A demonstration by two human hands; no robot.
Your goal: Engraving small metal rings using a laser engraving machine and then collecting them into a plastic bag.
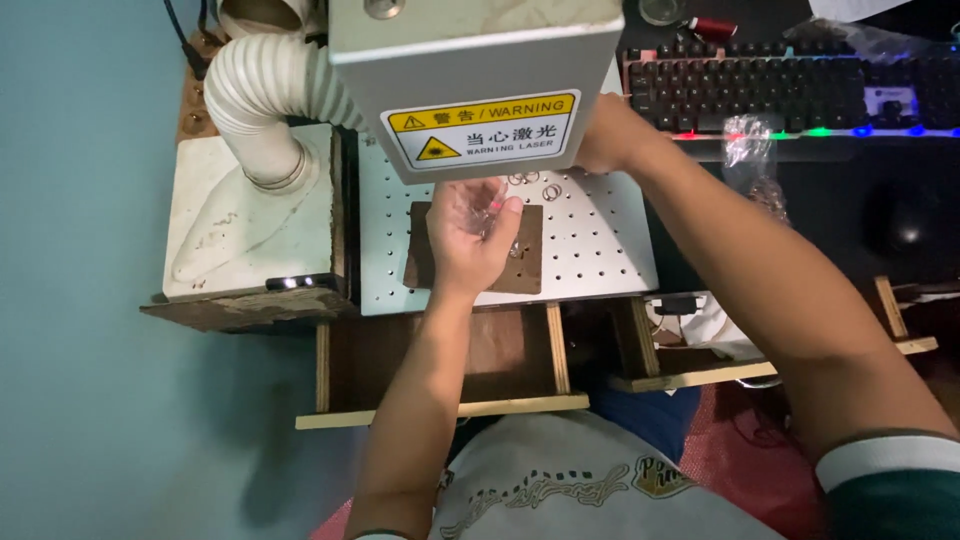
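Left hand [470,228]: raised palm-up over the brown pad [528,262]; fingers loosely curled around small clear, glinting pieces [490,212], too small to identify; grip partly closed on them.

Right hand [600,135]: reaching under the grey machine head [470,70], largely hidden behind it; grip not discernible.

Metal rings [540,184]: a few small ones lying on the perforated plate [600,240], just beyond the left fingertips and near the hidden right hand; apart from the pad.

Perforated plate: pale, dotted with regular holes, carrying the pad and the rings; set directly beneath the machine head.

Grey machine head: boxy, with a yellow-and-white warning label on its front face; overhanging the far part of the plate.

Ribbed white hose [265,95]: curving down into a stained white box [250,215] left of the plate.

Keyboard [780,90]: black, lit along its front edge in several colours; on the desk [900,230] to the right, well apart from the plate.

Crumpled clear plastic bag [748,140]: just in front of the keyboard, beside the right forearm.

Wooden frames [555,350]: open drawer-like slats below the plate, nearest the wearer's body.
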